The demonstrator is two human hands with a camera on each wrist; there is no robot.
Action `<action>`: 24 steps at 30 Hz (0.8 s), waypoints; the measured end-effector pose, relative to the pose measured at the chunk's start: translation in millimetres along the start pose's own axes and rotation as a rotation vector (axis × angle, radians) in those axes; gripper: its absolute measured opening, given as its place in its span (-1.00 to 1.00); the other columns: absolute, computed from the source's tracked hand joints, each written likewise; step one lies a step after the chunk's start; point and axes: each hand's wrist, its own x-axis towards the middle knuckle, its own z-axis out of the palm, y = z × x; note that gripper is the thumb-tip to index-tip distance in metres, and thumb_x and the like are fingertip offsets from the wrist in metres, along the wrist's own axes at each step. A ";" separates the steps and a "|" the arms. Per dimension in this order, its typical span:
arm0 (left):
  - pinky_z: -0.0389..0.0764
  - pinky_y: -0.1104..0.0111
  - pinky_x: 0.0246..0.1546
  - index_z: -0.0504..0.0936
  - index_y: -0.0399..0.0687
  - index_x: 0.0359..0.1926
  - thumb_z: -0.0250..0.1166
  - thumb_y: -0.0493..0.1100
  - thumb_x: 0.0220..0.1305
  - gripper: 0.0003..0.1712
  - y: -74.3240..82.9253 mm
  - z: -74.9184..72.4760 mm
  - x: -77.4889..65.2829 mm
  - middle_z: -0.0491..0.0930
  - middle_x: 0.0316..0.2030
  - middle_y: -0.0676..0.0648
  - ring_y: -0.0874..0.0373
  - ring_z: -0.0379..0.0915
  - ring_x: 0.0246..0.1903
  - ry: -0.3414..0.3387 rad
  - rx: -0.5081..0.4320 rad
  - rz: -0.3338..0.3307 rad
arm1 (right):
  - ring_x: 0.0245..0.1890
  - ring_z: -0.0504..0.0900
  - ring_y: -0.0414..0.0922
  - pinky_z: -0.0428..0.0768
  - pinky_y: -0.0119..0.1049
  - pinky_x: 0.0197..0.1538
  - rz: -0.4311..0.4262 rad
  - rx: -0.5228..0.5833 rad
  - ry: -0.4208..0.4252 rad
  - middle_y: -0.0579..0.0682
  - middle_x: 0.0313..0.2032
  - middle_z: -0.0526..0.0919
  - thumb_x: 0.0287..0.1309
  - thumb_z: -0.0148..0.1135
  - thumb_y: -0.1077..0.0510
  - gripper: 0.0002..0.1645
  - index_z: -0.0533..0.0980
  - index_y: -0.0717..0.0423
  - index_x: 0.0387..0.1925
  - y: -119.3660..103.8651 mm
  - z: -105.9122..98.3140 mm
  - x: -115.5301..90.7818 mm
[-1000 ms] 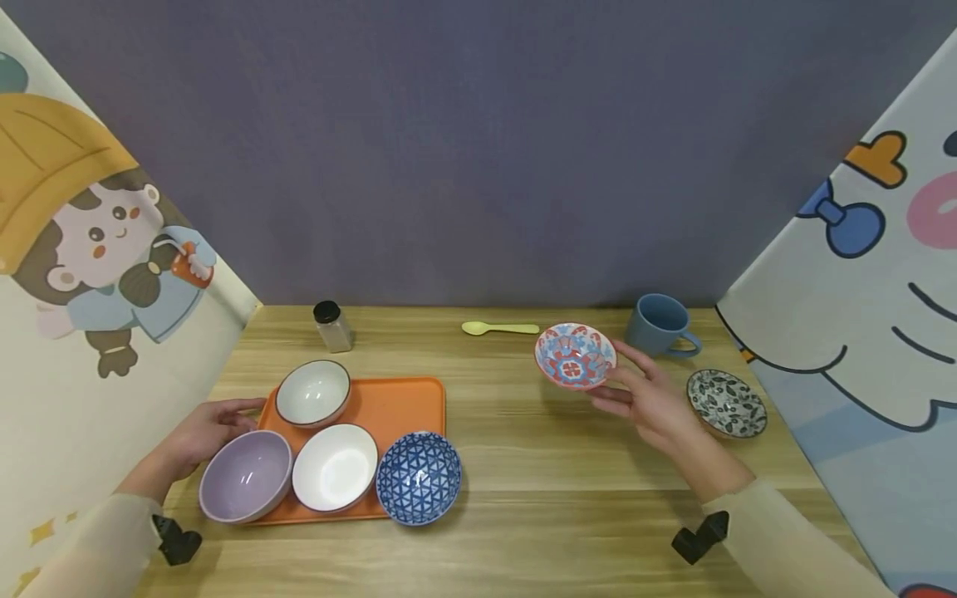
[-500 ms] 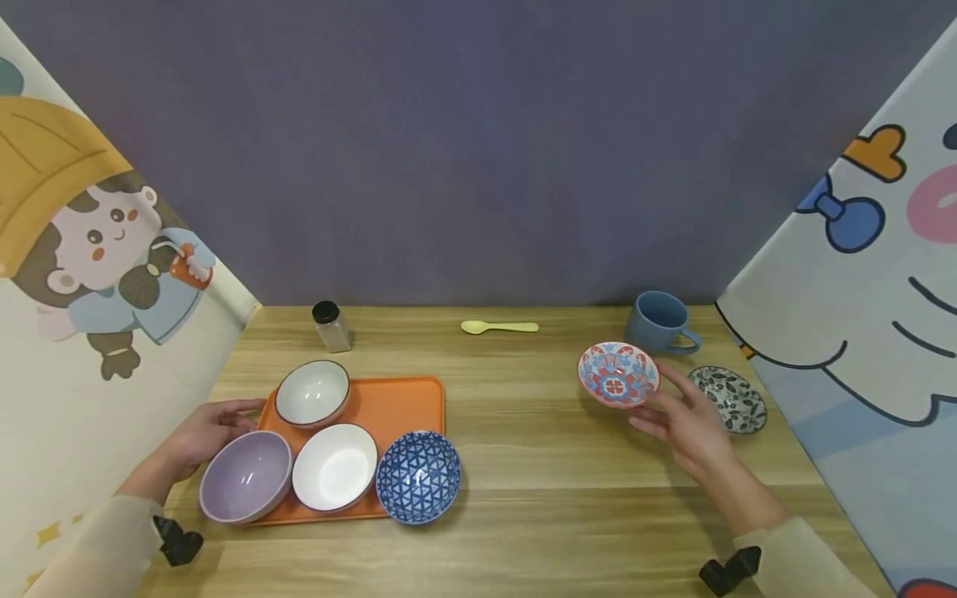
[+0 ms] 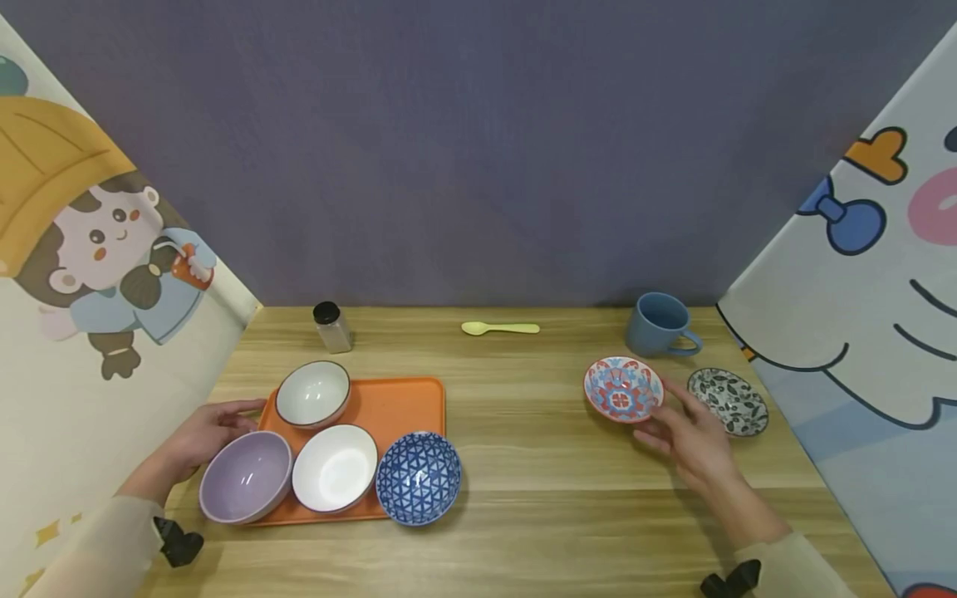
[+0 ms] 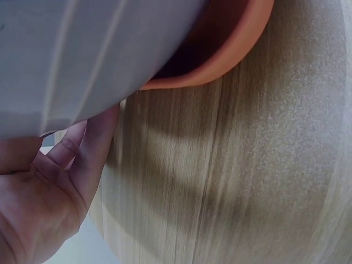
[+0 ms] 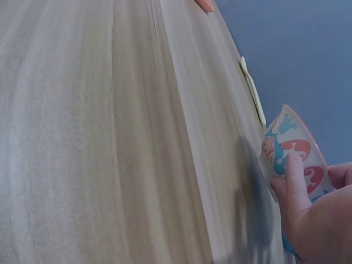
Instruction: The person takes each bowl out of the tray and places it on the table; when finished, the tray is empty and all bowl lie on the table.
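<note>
My right hand pinches the right side of a small bowl with a red and blue pattern; in the right wrist view the bowl is tilted, its shadow on the table beside it. At the left, my left hand lies at the left edge of an orange tray, next to a purple bowl. Its fingers are fairly straight; the left wrist view partly hides them behind the bowl. White bowls with dark rims and a blue patterned bowl sit on the tray, the blue one overhanging its right corner.
Right of the held bowl lies a black-and-white leaf-patterned dish, partly behind the right hand. A blue mug stands behind it. Along the back are a yellow spoon and a black-capped jar. Walls bound the table behind and at both sides.
My right hand has carried the red and blue bowl rightward and nearer to me, to in front of the mug. The left hand and the tray have stayed in place.
</note>
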 end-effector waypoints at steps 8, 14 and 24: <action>0.62 0.26 -0.29 0.25 -0.30 0.39 0.01 -0.48 0.21 -0.32 2.6 0.4 -1.4 0.63 -0.14 -0.24 0.01 0.56 -0.17 -0.001 -0.003 0.000 | -0.14 0.71 0.03 0.62 -0.09 -0.05 -0.003 0.021 -0.010 -0.05 -0.02 0.60 0.28 0.13 0.33 -0.09 -0.07 0.00 0.52 5.6 -3.7 0.1; 0.62 0.27 -0.29 0.25 -0.29 0.39 0.00 -0.48 0.19 -0.31 1.8 1.7 -0.6 0.62 -0.14 -0.24 0.01 0.56 -0.16 0.004 -0.002 0.009 | -0.12 0.70 0.04 0.62 -0.09 -0.05 -0.010 0.020 -0.021 -0.07 0.01 0.59 0.32 0.10 0.30 -0.11 -0.11 -0.01 0.53 8.9 -6.5 -0.5; 0.62 0.27 -0.28 0.25 -0.26 0.40 0.02 -0.46 0.23 -0.33 -1.1 1.6 0.5 0.61 -0.11 -0.24 -0.02 0.54 -0.14 0.001 0.004 -0.011 | -0.07 0.68 0.04 0.59 -0.05 -0.02 -0.023 -0.002 -0.056 0.02 0.13 0.47 0.35 0.08 0.28 -0.13 -0.12 0.02 0.53 11.9 -10.6 -1.6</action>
